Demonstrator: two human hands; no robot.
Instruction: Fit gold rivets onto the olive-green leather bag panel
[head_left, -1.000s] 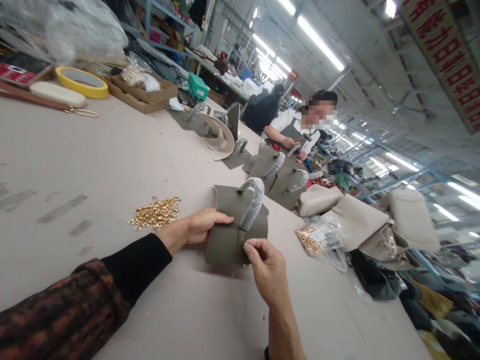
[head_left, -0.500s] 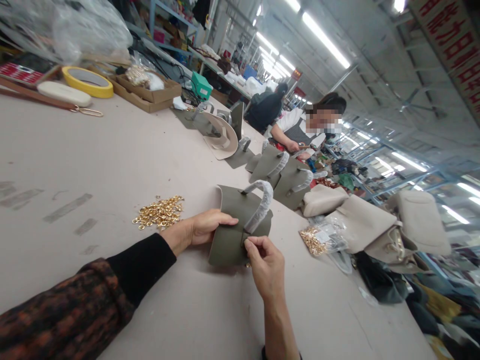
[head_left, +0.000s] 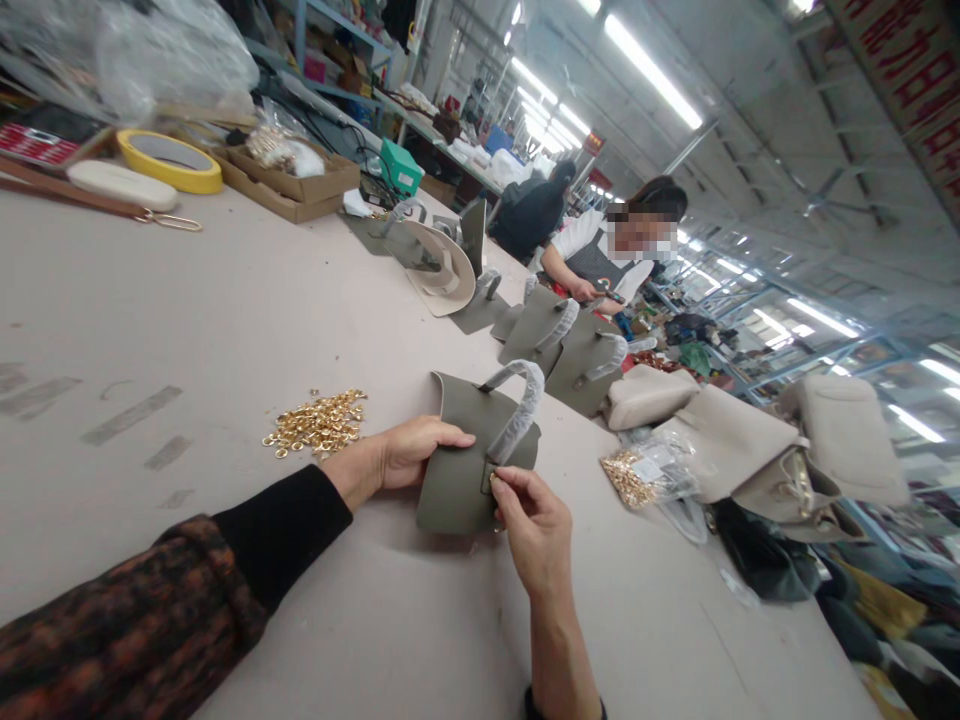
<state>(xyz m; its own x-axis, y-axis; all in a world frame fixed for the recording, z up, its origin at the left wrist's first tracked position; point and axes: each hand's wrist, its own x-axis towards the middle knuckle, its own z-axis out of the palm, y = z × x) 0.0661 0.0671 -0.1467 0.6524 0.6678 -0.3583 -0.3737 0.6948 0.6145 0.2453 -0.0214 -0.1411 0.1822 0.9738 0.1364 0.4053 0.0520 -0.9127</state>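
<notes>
An olive-green bag panel (head_left: 459,490) is propped up and curved over the table, with a plastic-wrapped handle (head_left: 521,410) arching from its face. My left hand (head_left: 411,452) grips the panel's left side, thumb flat on the front and fingers out of sight behind. Thumb and forefinger of my right hand (head_left: 534,525) pinch a small gold fitting (head_left: 493,479) against the panel, just below the handle's lower end. The fingertips cover most of that fitting. Left of the panel lies a heap of small gold rings (head_left: 319,422).
More olive panels with wrapped handles (head_left: 589,370) stand beyond mine. Beige bags (head_left: 739,440) and a plastic bag of gold fittings (head_left: 634,478) lie to the right. Yellow tape (head_left: 171,163) and a cardboard tray (head_left: 292,190) sit at back left. A co-worker (head_left: 600,255) is across the table.
My right fingertips have shifted slightly on the panel, and a gold glint now shows between them. The left hand keeps its hold. The co-worker's hands have moved a little.
</notes>
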